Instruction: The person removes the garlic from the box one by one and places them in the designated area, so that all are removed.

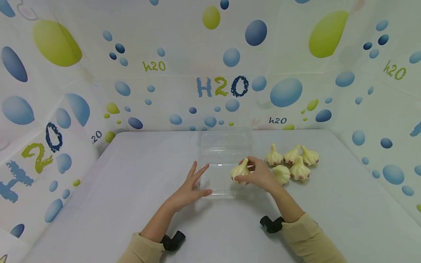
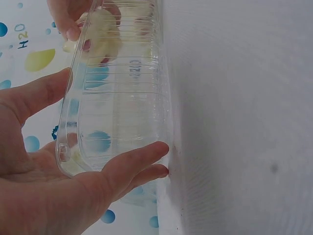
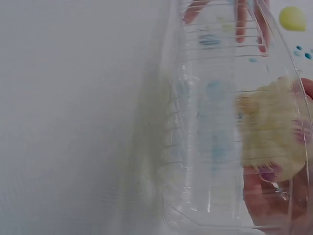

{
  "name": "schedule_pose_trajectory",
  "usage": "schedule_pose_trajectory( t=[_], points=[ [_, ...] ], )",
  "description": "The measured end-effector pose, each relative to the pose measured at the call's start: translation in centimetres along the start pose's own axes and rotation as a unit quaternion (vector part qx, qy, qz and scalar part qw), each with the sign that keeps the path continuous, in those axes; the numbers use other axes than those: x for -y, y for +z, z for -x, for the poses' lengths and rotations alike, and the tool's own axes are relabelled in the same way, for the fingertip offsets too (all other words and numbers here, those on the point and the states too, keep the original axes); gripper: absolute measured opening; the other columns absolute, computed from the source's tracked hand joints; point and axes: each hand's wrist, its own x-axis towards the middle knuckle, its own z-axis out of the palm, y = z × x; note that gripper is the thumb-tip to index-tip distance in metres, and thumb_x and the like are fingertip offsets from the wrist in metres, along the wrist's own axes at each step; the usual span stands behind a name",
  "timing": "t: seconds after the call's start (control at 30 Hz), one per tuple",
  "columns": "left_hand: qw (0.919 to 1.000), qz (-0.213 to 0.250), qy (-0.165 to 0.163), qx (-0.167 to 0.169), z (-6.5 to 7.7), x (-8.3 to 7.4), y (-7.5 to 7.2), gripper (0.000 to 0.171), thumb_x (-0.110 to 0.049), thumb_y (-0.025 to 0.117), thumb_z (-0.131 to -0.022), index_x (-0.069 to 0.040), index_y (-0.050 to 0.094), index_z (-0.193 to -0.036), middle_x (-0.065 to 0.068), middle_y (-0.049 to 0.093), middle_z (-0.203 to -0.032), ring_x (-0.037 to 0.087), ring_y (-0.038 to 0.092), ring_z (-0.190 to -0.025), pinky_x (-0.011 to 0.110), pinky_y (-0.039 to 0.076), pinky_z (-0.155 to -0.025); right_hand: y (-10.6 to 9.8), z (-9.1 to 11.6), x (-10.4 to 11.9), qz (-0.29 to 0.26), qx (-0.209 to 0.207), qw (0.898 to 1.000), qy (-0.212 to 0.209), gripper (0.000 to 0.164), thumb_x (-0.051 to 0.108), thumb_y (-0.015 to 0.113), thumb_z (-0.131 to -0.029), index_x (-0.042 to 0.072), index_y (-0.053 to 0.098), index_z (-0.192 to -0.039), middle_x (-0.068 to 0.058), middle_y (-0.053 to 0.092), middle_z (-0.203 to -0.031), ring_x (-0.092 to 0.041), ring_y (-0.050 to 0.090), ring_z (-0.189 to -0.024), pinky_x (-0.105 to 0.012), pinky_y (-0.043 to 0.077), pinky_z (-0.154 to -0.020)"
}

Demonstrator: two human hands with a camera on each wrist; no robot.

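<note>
My right hand (image 1: 261, 176) pinches a garlic bulb (image 1: 239, 172) between thumb and fingers, stem upward, over the right part of a clear plastic container (image 1: 217, 184). Through the container's transparent wall, the bulb (image 3: 276, 134) also appears in the right wrist view. At the container's left side is my left hand (image 1: 185, 193), its fingers spread and extended. In the left wrist view, the fingers (image 2: 134, 161) of that hand lie along the container's wall. The container's lid (image 1: 225, 140) is folded back, away from me.
Several more garlic bulbs (image 1: 300, 170) sit in a group on the white table (image 1: 148, 164), right of the container. Behind the table hangs a white backdrop (image 1: 184, 44) with blue and green spots. Each wrist carries a black device (image 1: 272, 224) near the sleeve.
</note>
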Motion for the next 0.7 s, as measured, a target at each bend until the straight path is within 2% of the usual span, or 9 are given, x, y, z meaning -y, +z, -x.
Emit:
schedule_pose_trajectory(
  t=[0.4, 0.7],
  points=[
    [1.0, -0.004, 0.001, 0.0, -0.1, 0.3, 0.1, 0.078, -0.013, 0.069, -0.081, -0.021, 0.025, -0.146, 0.012, -0.013, -0.151, 0.041, 0.002, -0.136, 0.06, 0.024, -0.1, -1.3, 0.5, 0.4, -0.035, -0.01, 0.999, -0.002, 0.05, 0.024, 0.08, -0.069, 0.004, 0.057, -0.109, -0.014, 0.056, -0.11, -0.031, 0.052, -0.103, -0.03, 0.053, -0.066],
    [1.0, -0.004, 0.001, 0.003, 0.1, -0.1, 0.0, 0.078, -0.017, 0.069, -0.081, -0.023, 0.026, -0.146, 0.011, -0.013, -0.151, 0.041, 0.003, -0.136, 0.059, 0.024, -0.1, -2.4, 1.0, 0.6, -0.046, -0.016, 0.999, -0.001, 0.05, 0.023, 0.08, -0.07, 0.004, 0.056, -0.11, -0.014, 0.056, -0.109, -0.03, 0.053, -0.099, -0.043, 0.053, -0.069]
  ],
)
